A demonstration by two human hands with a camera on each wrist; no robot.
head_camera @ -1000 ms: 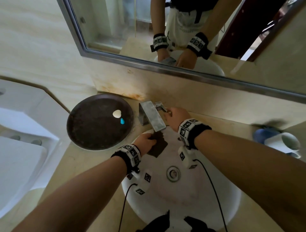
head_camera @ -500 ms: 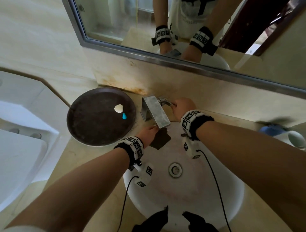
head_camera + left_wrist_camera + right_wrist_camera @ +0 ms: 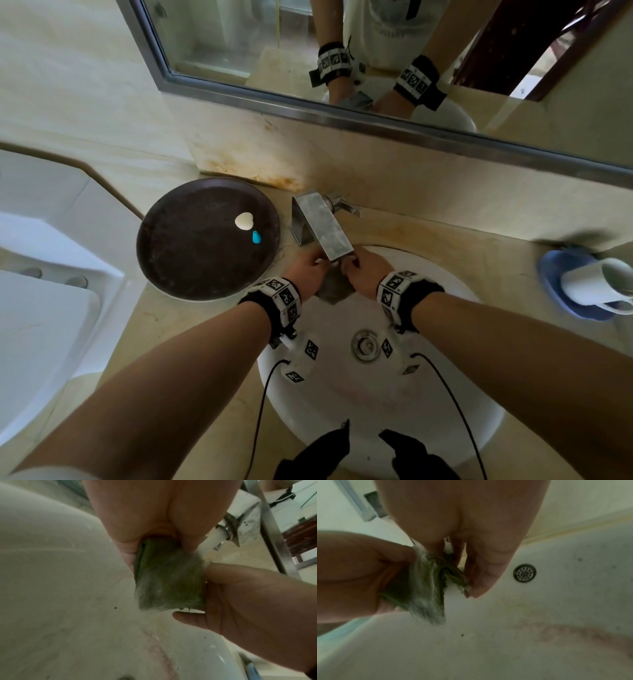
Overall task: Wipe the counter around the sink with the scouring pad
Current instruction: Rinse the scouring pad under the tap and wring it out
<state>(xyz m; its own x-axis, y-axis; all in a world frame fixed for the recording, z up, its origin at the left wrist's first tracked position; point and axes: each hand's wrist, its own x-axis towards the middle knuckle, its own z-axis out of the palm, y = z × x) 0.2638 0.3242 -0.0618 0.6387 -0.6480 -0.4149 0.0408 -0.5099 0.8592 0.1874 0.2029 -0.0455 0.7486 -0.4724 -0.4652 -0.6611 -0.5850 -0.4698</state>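
Note:
The green scouring pad (image 3: 334,287) hangs folded under the faucet spout (image 3: 323,229), over the back of the white sink (image 3: 376,404). My left hand (image 3: 313,265) grips the pad's upper left part. My right hand (image 3: 349,267) pinches its right edge. In the left wrist view the pad (image 3: 168,580) looks wet and streaked with running water, with my right hand (image 3: 197,592) along its side. In the right wrist view the pad (image 3: 428,588) is bunched between my left hand (image 3: 399,555) and my right fingers (image 3: 481,574). The beige counter (image 3: 462,246) surrounds the sink.
A dark round tray (image 3: 191,274) with a white shell and a small blue piece sits left of the faucet. A white cup (image 3: 596,284) lies on a blue saucer at the right. The faucet handle (image 3: 346,205) stands behind the spout. A white fixture (image 3: 41,274) is at the far left.
My right hand has left the faucet handle and come down to the pad. My left hand has raised the pad from the sink's back edge to just under the spout.

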